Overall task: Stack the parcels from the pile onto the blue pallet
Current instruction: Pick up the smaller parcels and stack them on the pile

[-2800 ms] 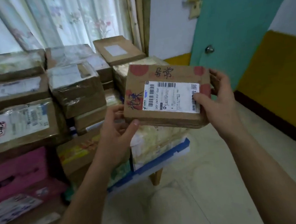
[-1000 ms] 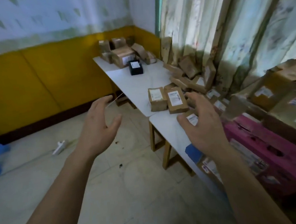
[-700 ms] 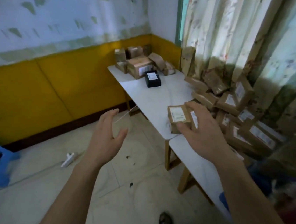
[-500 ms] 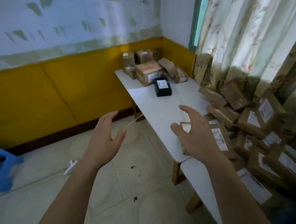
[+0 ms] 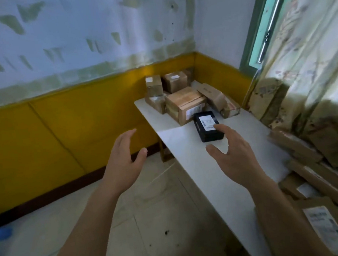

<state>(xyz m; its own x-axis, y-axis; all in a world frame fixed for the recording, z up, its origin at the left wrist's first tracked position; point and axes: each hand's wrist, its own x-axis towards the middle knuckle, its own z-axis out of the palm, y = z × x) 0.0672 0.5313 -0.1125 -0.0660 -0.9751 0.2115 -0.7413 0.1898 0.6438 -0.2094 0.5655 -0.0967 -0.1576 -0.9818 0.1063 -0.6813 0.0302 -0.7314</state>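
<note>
Reach | right hand (image 5: 232,154) spread wide over black box (image 5: 207,126) (sized to grasp); left hand (image 5: 123,161) wide, empty

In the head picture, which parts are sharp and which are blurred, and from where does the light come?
Head view: the black parcel and both hands, left hand and right hand, are fairly sharp; the brown parcels at the right edge are smeared; daylight enters through the curtain at upper right.
</note>
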